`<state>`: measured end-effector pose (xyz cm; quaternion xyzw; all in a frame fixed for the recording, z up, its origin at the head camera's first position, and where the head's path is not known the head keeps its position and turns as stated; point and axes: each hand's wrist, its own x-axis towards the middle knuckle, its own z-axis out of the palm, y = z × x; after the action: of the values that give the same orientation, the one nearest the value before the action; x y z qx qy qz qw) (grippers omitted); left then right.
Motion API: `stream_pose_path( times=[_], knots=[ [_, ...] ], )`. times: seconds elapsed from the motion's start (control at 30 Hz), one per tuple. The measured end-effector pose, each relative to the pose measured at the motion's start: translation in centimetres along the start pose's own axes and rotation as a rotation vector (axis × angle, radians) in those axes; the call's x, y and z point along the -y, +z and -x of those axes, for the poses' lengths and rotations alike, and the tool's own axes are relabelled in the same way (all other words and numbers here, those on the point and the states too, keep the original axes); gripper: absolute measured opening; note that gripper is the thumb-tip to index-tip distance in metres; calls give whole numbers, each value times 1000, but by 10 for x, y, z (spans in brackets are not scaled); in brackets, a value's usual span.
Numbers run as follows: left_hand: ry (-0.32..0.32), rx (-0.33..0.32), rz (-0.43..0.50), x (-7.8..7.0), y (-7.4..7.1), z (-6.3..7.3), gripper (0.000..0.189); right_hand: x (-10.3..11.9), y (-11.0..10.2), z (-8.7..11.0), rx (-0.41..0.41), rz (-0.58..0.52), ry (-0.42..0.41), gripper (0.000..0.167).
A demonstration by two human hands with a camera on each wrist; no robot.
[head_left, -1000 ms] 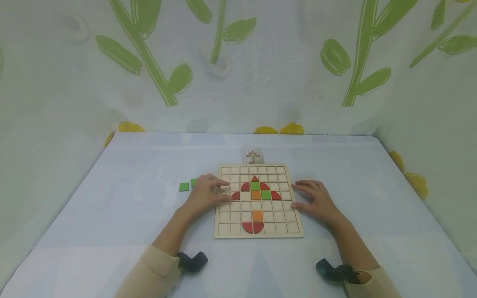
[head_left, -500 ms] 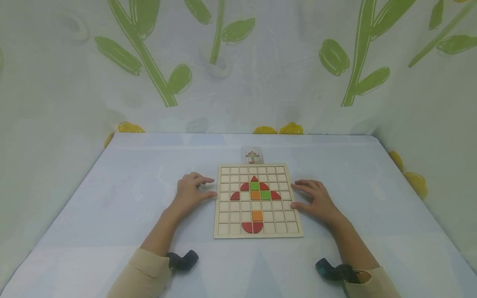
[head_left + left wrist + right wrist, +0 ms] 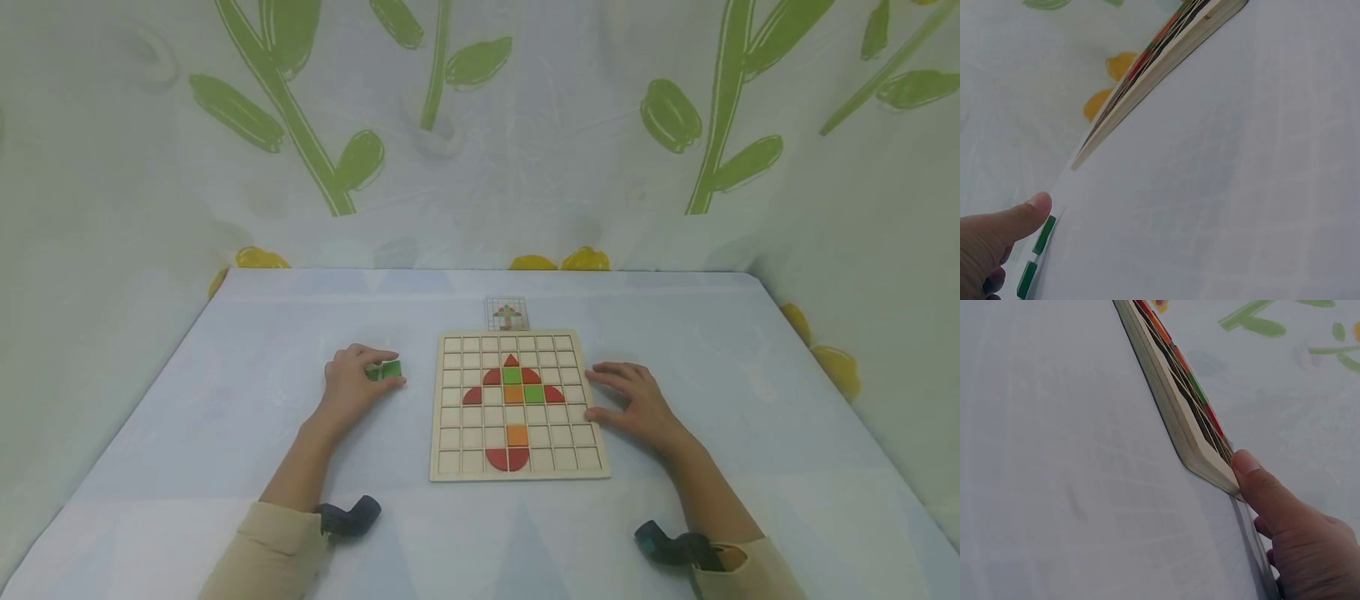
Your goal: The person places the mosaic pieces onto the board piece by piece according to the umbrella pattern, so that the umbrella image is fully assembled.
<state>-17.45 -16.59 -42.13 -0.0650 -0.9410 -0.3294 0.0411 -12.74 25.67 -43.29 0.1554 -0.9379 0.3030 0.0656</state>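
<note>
Two green square tiles [image 3: 392, 369] lie on the table left of the board. My left hand [image 3: 348, 379] reaches around them, thumb and fingers on either side; whether they touch the tiles I cannot tell. In the left wrist view the thumb [image 3: 1022, 219] is just above the green tiles [image 3: 1044, 235]. A wooden grid board [image 3: 450, 437] holds a red triangle [image 3: 512, 361], red quarter-round tiles [image 3: 472, 396], green squares [image 3: 533, 393] and orange squares [image 3: 517, 435]. At its right edge rests my right hand [image 3: 637, 404], thumb [image 3: 1247, 464] against the board's corner in the right wrist view.
A small pattern card [image 3: 507, 314] lies against the board's far edge, printed with a similar coloured figure on a grid. The pale table [image 3: 262, 333] meets a leaf-patterned backdrop [image 3: 570, 167] behind and at the sides.
My left hand has moved left from over the board's left edge to the green tiles, which it hid half a second ago. The right hand and the tiles on the board have stayed put.
</note>
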Motion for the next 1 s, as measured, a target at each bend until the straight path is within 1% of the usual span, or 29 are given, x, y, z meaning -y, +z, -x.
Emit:
stream_pose_path(
  times=[0.33,0.43,0.87,1.0],
  knots=[
    [-37,-21,-70,9,-4,0,41,2,2,0,1,-1,2,58],
    [-36,-24,-82,10,-3,0,39,2,2,0,-5,6,-3,58],
    [30,-11,-66,0,4,-3,34,0,0,0,4,9,-6,57],
    [55,-17,-38,-3,6,-4,35,1,-1,0,8,16,-1,57]
  ],
)
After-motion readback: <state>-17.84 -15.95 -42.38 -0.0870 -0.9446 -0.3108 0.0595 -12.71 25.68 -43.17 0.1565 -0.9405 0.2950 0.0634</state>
